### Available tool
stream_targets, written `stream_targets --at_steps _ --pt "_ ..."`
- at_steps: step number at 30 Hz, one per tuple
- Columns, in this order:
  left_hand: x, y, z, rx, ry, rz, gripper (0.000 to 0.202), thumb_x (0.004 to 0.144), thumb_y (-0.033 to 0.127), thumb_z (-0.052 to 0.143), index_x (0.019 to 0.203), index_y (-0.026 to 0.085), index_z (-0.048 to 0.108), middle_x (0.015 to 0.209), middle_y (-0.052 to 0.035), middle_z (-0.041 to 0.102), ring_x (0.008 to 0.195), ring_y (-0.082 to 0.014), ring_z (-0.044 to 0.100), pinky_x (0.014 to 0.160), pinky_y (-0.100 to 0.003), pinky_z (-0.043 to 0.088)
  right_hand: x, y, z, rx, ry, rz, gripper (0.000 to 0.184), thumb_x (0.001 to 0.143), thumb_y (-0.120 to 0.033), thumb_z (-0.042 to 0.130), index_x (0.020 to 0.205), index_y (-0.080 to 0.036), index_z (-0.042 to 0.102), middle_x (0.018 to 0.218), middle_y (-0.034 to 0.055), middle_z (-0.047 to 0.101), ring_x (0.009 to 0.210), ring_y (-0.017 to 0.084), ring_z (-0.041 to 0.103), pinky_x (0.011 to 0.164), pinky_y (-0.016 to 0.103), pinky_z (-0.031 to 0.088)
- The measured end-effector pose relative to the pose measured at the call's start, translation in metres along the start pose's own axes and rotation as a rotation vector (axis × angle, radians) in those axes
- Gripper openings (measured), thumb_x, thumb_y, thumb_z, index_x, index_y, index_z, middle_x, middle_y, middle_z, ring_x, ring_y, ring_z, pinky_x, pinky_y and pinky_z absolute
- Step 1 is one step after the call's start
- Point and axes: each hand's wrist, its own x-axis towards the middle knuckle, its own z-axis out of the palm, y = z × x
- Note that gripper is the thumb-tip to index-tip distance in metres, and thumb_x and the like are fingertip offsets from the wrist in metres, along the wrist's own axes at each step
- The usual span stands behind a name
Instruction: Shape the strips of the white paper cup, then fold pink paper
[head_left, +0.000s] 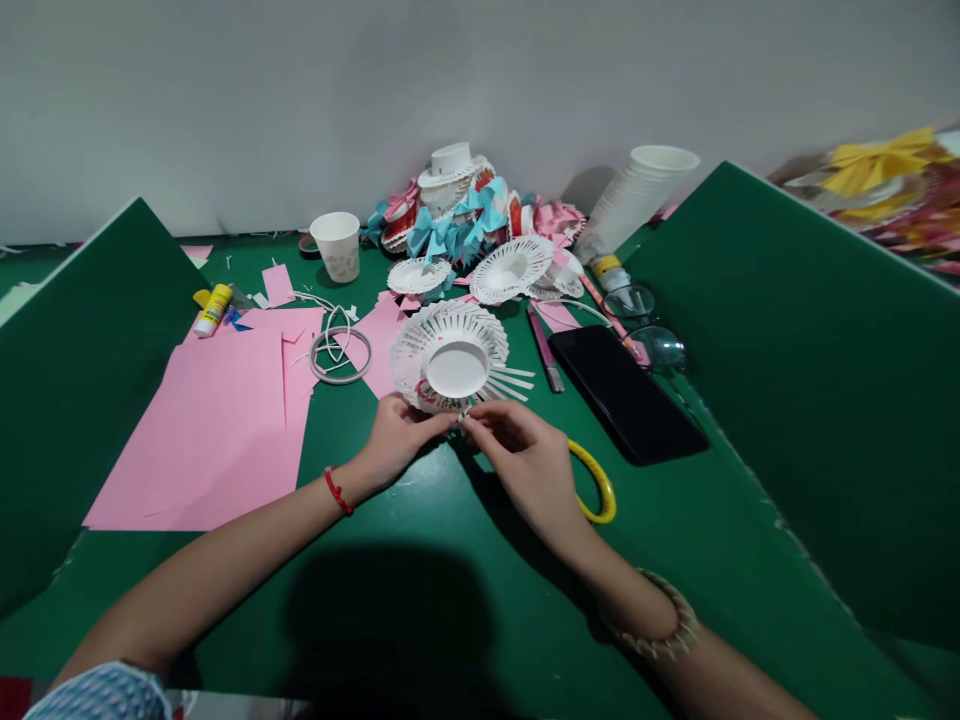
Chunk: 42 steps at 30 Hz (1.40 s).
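Through the head view I see the fringed paper cup at the centre of the frame, on the green counter, its strips fanned around the round middle. My left hand pinches its near edge between thumb and fingers, probably to steady it, while my right hand pinches a strip end at the same spot; the fingertips nearly meet, which suits so narrow a piece. Several strips jut loose on the cup's right side. Yellow-handled scissors lie partly hidden behind my right hand, presumably for easy reach. Pink sheets at left and a phone at right sit aside, seemingly leaving working room.
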Motion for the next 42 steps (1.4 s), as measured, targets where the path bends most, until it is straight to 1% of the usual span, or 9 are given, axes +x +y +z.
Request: stream_targets --at_steps 9,16,20,23,25,28,34,39,42 --pt "0.0005 -0.0037 -0.002 0.005 -0.029 0.011 0.02 0.06 0.024 0.073 0.07 0.01 0.063 0.067 -0.0003 0.06 0.06 -0.0079 0.05 0.058 -0.021 0.04 0.0008 -0.003 -0.001 0.014 -0.055 0.03 0.017 0.074 -0.032 0.06 0.072 -0.015 0.063 0.066 0.004 0.065 0.059 0.014 0.057 0.057 0.027 0.045" --pt "0.0013 -0.0026 -0.0009 0.04 -0.03 0.029 0.019 0.062 0.026 0.071 0.062 0.01 0.059 0.059 0.0001 0.058 0.055 -0.0081 0.049 0.054 -0.021 0.039 0.0003 -0.0022 -0.0001 -0.003 -0.07 0.001 0.015 0.076 -0.03 0.059 0.073 -0.016 0.061 0.066 0.0035 0.065 0.058 0.014 0.058 0.054 0.026 0.046" --pt "0.0015 -0.0012 0.0 0.026 -0.005 0.023 0.018 0.06 0.023 0.07 0.067 0.01 0.061 0.063 -0.0004 0.06 0.057 -0.0083 0.05 0.056 -0.021 0.04 -0.0022 -0.0018 -0.0003 -0.173 -0.028 -0.189 0.007 0.079 -0.024 0.057 0.078 -0.018 0.057 0.068 0.0022 0.065 0.059 0.013 0.059 0.055 0.025 0.046" --pt "0.0019 -0.0015 -0.0002 0.006 0.017 -0.012 0.019 0.06 0.025 0.07 0.061 0.01 0.059 0.056 0.001 0.057 0.053 -0.0077 0.048 0.053 -0.02 0.038 -0.0041 0.0005 -0.0015 -0.398 -0.016 -0.408 0.006 0.082 -0.017 0.053 0.082 -0.017 0.058 0.075 0.004 0.067 0.065 0.014 0.061 0.061 0.026 0.046" --pt "0.0023 -0.0019 0.0 -0.025 0.045 -0.027 0.02 0.057 0.025 0.071 0.057 0.011 0.057 0.052 0.0019 0.055 0.051 -0.0072 0.047 0.051 -0.02 0.037 -0.0046 0.0026 -0.0026 -0.49 -0.037 -0.489 0.008 0.082 -0.018 0.053 0.087 -0.016 0.059 0.079 0.0057 0.068 0.068 0.015 0.062 0.06 0.026 0.046" --pt "0.0026 -0.0019 0.0008 -0.067 0.064 -0.031 0.02 0.055 0.024 0.072 0.056 0.011 0.056 0.051 0.0021 0.055 0.051 -0.0072 0.048 0.052 -0.02 0.038 -0.0042 0.005 -0.0043 -0.592 -0.063 -0.559 0.012 0.081 -0.02 0.055 0.091 -0.016 0.059 0.081 0.0066 0.068 0.067 0.016 0.062 0.058 0.026 0.045" --pt "0.0018 -0.0017 0.0011 -0.052 0.062 -0.043 0.022 0.055 0.025 0.073 0.053 0.011 0.055 0.051 0.0022 0.054 0.05 -0.007 0.045 0.051 -0.02 0.035 -0.0053 0.0017 -0.0059 -0.72 -0.019 -0.674 0.011 0.084 -0.019 0.051 0.088 -0.015 0.06 0.075 0.0059 0.068 0.062 0.016 0.06 0.058 0.027 0.044" --pt "0.0005 -0.002 0.0012 -0.032 0.055 0.005 0.019 0.055 0.023 0.073 0.063 0.011 0.06 0.061 0.001 0.06 0.057 -0.0083 0.048 0.057 -0.022 0.039 -0.0064 -0.0021 -0.0049 -0.785 0.023 -0.707 0.013 0.084 -0.018 0.05 0.086 -0.016 0.062 0.082 0.0063 0.069 0.068 0.016 0.062 0.06 0.025 0.043" --pt "0.0 -0.0026 0.0012 -0.008 0.041 0.018 0.018 0.058 0.025 0.072 0.063 0.012 0.06 0.058 0.0013 0.058 0.057 -0.0091 0.049 0.059 -0.022 0.04 -0.0062 -0.004 -0.0041 -0.843 0.059 -0.703 0.014 0.084 -0.017 0.05 0.088 -0.018 0.063 0.085 0.0052 0.069 0.063 0.013 0.059 0.054 0.023 0.039"
